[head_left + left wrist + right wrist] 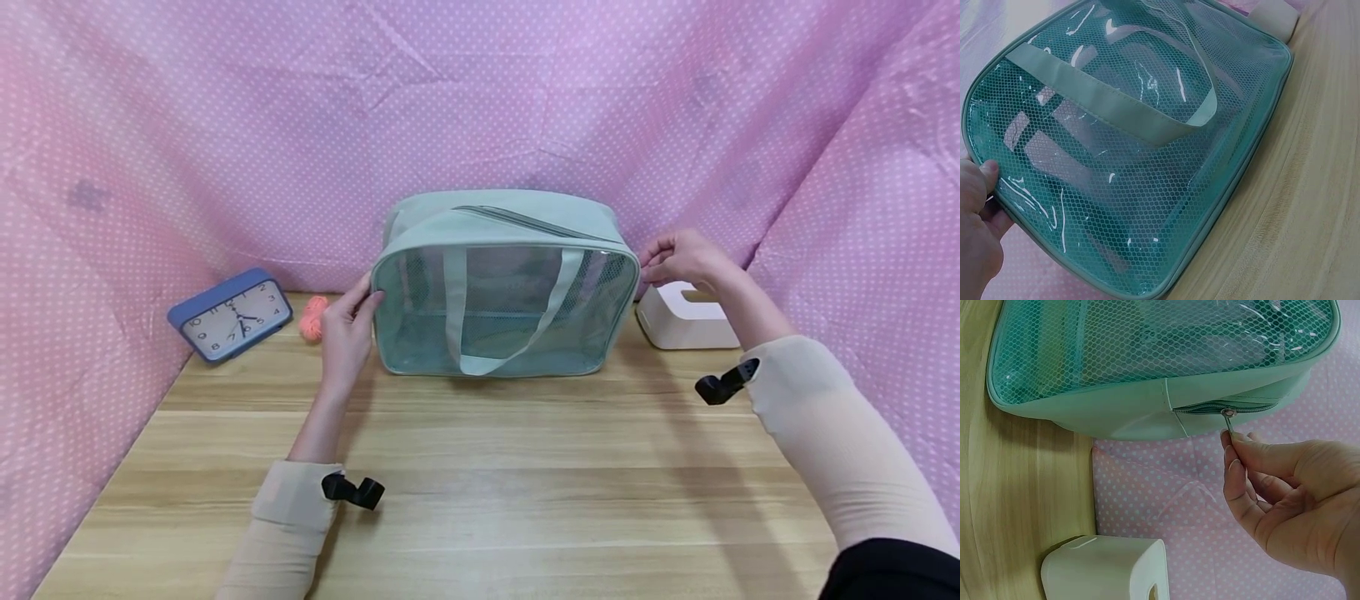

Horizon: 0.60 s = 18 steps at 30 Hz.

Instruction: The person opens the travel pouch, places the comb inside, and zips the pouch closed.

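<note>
A pale green bag (506,208) with clear mesh-patterned panels stands upright on the wooden table. Its strap handle (455,308) hangs down the front. My left hand (348,329) pinches the bag's left edge, thumb on the front and fingers behind, as the left wrist view also shows. On the other side, my right hand (686,258) holds a metal zipper pull (1229,425) between thumb and fingers. That pull sits low on the bag's right side, beside a short slit in the zipper (1204,410). Along the top, the zipper line runs toward the right corner.
A blue alarm clock (236,317) leans tilted at the left, with a small orange yarn bundle (312,319) beside it. Behind my right hand stands a white box (686,329) with an opening on top. Pink dotted cloth (480,100) hangs around the table (525,483).
</note>
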Each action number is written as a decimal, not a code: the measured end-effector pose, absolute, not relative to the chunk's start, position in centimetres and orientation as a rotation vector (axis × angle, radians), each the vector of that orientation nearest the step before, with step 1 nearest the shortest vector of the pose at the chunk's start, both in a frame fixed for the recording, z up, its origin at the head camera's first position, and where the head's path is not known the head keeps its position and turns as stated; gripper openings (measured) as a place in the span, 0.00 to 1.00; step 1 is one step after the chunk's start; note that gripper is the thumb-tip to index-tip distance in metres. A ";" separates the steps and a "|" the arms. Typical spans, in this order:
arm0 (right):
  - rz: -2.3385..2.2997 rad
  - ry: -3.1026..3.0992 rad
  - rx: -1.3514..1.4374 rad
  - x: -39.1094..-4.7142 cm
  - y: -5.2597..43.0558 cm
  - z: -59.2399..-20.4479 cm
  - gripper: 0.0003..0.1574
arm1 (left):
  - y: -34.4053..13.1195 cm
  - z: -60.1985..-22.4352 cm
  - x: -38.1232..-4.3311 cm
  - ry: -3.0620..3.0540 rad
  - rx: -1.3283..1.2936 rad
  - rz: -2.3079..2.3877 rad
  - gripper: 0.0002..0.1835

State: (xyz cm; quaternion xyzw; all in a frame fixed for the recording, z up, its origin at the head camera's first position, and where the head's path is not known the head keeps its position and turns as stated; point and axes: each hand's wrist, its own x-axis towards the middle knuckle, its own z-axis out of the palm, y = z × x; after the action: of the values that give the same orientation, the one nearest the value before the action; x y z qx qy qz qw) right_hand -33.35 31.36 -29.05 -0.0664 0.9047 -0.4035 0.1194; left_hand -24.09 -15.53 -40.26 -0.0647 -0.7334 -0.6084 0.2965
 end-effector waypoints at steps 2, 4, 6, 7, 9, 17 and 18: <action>-1.186 2.626 -0.191 -33.5 31.5 -29.3 0.05 | -15.4 -40.2 -24.1 -1.947 -0.176 -1.612 0.19; -1.185 2.612 -0.187 -33.7 31.5 -29.5 0.05 | -15.4 -40.2 -24.1 -1.949 -0.174 -1.605 0.19; -1.183 2.601 -0.180 -33.9 31.4 -29.6 0.05 | -15.4 -40.2 -24.2 -1.953 -0.167 -1.599 0.19; -1.178 2.595 -0.180 -33.9 31.4 -29.7 0.05 | -15.5 -40.2 -24.2 -1.956 -0.164 -1.595 0.19; -1.174 2.581 -0.177 -34.0 31.3 -29.9 0.05 | -15.5 -40.3 -24.2 -1.960 -0.158 -1.593 0.19; -1.267 2.499 -0.172 -34.2 31.1 -31.4 0.12 | -15.5 -40.4 -24.2 -1.951 -0.161 -1.602 0.19; -1.269 2.486 -0.177 -34.2 31.1 -31.7 0.12 | -15.5 -40.4 -24.2 -1.948 -0.159 -1.605 0.19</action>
State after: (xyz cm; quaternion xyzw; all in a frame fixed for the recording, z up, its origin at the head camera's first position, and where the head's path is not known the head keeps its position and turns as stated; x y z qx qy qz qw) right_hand -34.22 31.12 -31.66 -0.0624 0.8757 -0.4471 0.1713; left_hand -24.19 -15.51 -40.39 -0.0599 -0.7344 -0.6051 0.3015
